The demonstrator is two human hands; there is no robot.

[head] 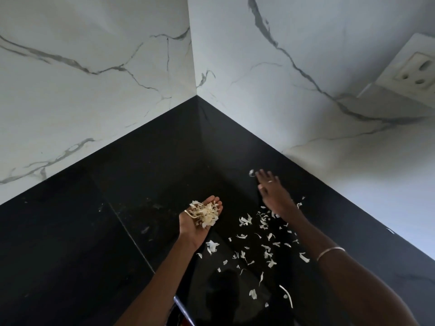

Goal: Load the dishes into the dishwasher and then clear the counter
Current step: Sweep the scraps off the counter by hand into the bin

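Note:
My left hand [196, 225] is held palm up over the black counter [70, 243], cupping a heap of pale peel scraps [204, 214]. My right hand [270, 189] reaches flat across the counter toward the right wall, fingers straight, close to a single white scrap [251, 172] at its fingertips. Several more peel scraps [263, 241] lie strewn over the counter between and below my two arms. No dishes or dishwasher are in view.
The counter runs into a corner of white marble walls [117, 67] with a black upstand [235, 132]. A white wall socket [416, 69] sits at the upper right. A thin bluish edge [182, 309] shows at the bottom near my left arm.

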